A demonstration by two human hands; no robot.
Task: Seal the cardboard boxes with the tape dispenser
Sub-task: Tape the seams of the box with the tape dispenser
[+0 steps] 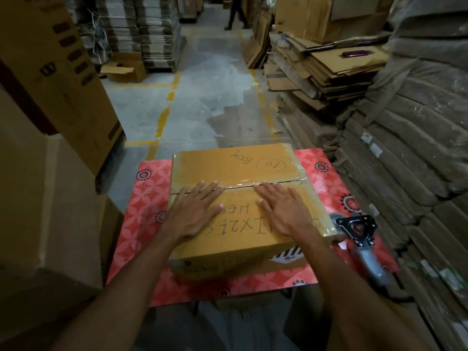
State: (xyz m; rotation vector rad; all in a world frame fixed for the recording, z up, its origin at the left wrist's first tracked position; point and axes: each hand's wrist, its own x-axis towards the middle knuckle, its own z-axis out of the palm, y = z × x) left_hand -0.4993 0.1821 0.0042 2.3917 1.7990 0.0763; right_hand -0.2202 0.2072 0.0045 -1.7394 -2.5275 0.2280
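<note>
We press our left hand (195, 211) and right hand (283, 209), fingers flat and released, on the cardboard box (238, 198) seam; next we probably must take the tape dispenser (359, 239).

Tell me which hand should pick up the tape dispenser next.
Right, probably. The tape dispenser lies just right of the cardboard box, nearer the right hand; the left hand rests flat farther away and would have to cross over.

A warehouse: flattened cardboard stacks (324, 69) line a marked concrete aisle (207, 84).
</note>
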